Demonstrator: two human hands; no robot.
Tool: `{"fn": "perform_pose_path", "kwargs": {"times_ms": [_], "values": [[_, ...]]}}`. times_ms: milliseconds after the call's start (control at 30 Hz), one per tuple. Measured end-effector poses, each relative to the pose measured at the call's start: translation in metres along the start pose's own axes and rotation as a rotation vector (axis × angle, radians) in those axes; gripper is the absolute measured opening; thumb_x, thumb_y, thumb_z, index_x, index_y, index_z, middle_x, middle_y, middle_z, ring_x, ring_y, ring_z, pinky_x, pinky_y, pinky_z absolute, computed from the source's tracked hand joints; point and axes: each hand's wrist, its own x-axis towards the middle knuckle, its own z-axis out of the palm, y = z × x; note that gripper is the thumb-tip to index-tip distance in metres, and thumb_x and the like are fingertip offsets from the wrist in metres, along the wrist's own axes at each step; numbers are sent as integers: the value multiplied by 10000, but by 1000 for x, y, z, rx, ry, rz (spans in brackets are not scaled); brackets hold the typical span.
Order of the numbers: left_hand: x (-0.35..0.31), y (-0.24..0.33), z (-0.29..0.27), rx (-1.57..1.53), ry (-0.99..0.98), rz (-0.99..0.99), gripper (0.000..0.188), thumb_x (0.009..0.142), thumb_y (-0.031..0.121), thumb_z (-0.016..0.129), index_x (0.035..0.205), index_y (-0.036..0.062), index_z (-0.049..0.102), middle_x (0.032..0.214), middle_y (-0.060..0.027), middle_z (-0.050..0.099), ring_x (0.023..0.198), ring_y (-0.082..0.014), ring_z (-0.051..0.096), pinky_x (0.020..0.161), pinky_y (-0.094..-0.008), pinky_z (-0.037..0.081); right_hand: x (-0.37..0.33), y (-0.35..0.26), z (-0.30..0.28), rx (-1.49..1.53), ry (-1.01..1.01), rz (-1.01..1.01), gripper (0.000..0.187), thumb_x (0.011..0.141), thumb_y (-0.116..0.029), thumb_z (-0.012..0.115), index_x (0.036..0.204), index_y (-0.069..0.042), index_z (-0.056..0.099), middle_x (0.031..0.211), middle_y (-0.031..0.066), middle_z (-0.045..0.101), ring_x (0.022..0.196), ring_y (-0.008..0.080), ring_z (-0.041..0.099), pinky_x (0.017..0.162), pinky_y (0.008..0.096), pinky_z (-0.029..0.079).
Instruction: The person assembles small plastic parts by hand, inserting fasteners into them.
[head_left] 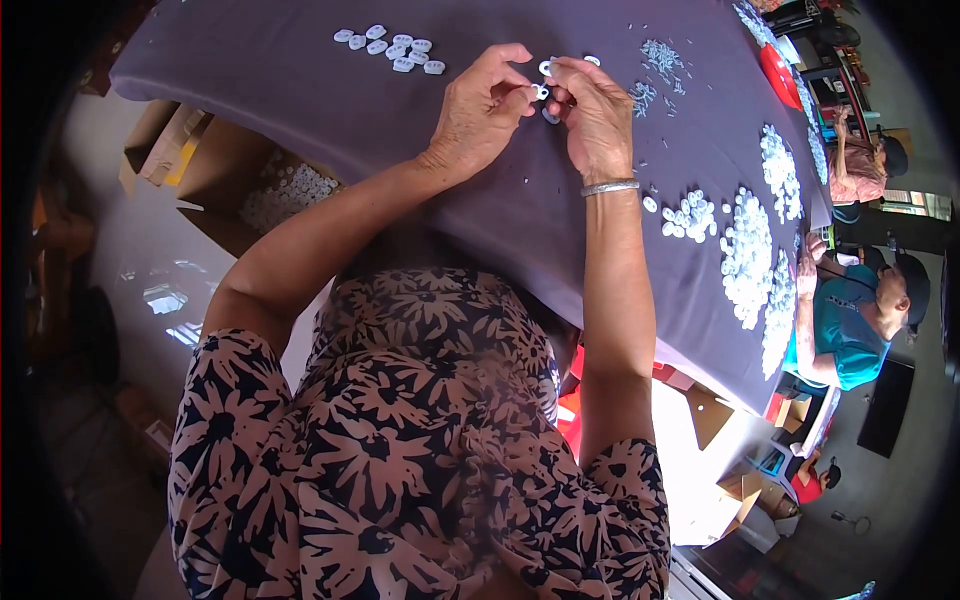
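left hand (485, 105): partly closed, its fingertips pinching a small white plastic piece with a round opening (541, 92), one upper finger arching clear. right hand (598, 108): mostly curled, thumb and forefinger appearing to grip a white ring-shaped plastic piece (546, 68). location: both pieces are sitting between the hands, apparently raised over a table under dark purple-grey cloth (300, 60). handling, as judged: the step is seeming to want light tip-only pinches, wrists steadying each other, openings left uncovered, and the two pieces lining up before any pressing. orientation: the left-hand piece is showing its opening roughly upward, toward the viewer; its long axis is hiding behind fingertips and cannot be told. the ring-shaped one is pointing its exposed end leftward. surroundings: a group of flat white oval pieces (403, 64) is lying to the left; scattered small grey pins (660, 58) and a heap of small white rounded pieces (748, 262) are lying to the right.
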Motion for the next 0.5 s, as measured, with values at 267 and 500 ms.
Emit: {"fn": "perform_pose_path", "kwargs": {"times_ms": [267,500], "values": [[1,-2,-1,-12,27,-32,335,871,27,578,1188,-1,473,896,-31,631,740,-94,630,597,-212,510,-1,3,4,47,30,-27,99,779,-70,690,867,-25,689,701,2,614,567,50,485,493,187,378],[2,-3,-1,-10,32,-24,278,866,28,588,1135,0,524,971,-41,617,731,-97,634,596,-217,517,-2,4,5,2,2,-55,103,781,-82,689,860,-16,683,690,-12,596,544,47,463,489,178,351]]}}
